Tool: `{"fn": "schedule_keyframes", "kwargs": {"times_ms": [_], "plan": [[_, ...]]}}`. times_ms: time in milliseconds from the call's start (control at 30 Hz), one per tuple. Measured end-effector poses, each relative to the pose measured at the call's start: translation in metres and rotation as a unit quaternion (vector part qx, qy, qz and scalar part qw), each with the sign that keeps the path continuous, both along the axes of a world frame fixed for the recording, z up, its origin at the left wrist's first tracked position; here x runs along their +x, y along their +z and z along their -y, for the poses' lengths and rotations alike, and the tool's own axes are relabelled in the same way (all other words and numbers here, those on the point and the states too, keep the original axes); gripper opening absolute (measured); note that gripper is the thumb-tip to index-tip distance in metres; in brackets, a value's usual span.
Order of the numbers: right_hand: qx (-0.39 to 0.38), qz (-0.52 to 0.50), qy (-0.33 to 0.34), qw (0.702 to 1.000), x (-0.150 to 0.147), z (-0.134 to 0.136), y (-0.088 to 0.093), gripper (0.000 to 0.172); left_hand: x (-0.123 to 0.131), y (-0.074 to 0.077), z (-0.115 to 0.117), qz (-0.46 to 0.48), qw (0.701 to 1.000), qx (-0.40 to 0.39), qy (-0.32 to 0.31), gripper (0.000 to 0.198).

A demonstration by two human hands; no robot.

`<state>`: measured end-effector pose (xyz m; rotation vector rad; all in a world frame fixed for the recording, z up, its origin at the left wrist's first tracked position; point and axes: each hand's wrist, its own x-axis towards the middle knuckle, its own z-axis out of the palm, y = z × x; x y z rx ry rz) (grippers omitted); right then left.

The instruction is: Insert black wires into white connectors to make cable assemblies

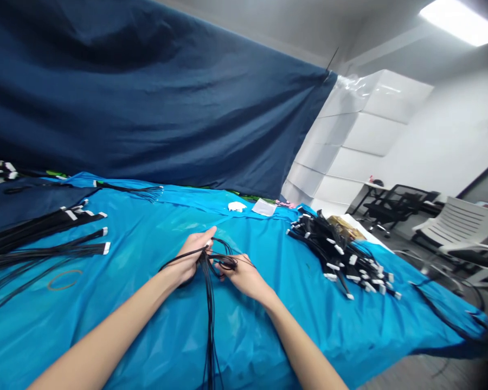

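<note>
Thin black cables (pixel 210 319) hang from between my two hands down toward the lower edge of the view, over a blue sheet (pixel 138 325). My left hand (pixel 191 257) is closed round the upper part of the cables, its thumb pointing up and right. Close by on the right, my right hand (pixel 244 275) has its fingers curled on looped strands of the same cables. A small white piece shows at the top of the cables, by the left fingers. The undersides of both hands are hidden.
Black cable bundles with white connectors (pixel 77 250) lie at the left, near a thin tan ring (pixel 65 279). A pile of black cables (pixel 341 254) lies at the right. Farther back are a white packet (pixel 264 207), a dark blue curtain (pixel 146 103) and stacked white boxes (pixel 341 146).
</note>
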<state>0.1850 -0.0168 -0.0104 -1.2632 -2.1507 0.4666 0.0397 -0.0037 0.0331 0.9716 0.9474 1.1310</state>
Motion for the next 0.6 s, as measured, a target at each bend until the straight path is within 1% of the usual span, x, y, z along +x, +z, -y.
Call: {"fn": "schedule_keyframes", "kwargs": {"times_ms": [67,133,200,267,400,500,600], "plan": [[-0.096,-0.081,0.024,0.992,0.001,0.000,0.005,0.028,-0.002,0.000,-0.002,0.003,1.000,-0.003,-0.003,0.041],[-0.183,-0.160,0.038,0.969,0.002,0.001,0.010,0.033,-0.003,0.000,-0.002,0.006,1.000,-0.010,-0.005,0.041],[-0.245,-0.228,0.041,0.942,0.003,0.002,0.013,0.037,-0.002,-0.001,-0.002,0.006,1.000,-0.013,-0.013,0.041],[-0.286,-0.288,0.034,0.913,0.003,0.002,0.014,0.039,0.001,-0.001,0.001,-0.008,1.000,-0.007,-0.022,0.041],[-0.327,-0.397,0.017,0.857,-0.002,-0.003,0.006,0.039,0.008,0.000,0.008,-0.040,0.997,0.012,-0.059,0.045],[-0.333,-0.470,0.014,0.817,-0.005,-0.009,-0.001,0.032,0.011,-0.001,0.011,-0.049,0.997,0.022,-0.052,0.044],[-0.313,-0.538,0.005,0.782,-0.005,-0.015,-0.007,0.025,0.013,-0.003,0.011,-0.066,0.996,0.027,-0.044,0.043]]}}
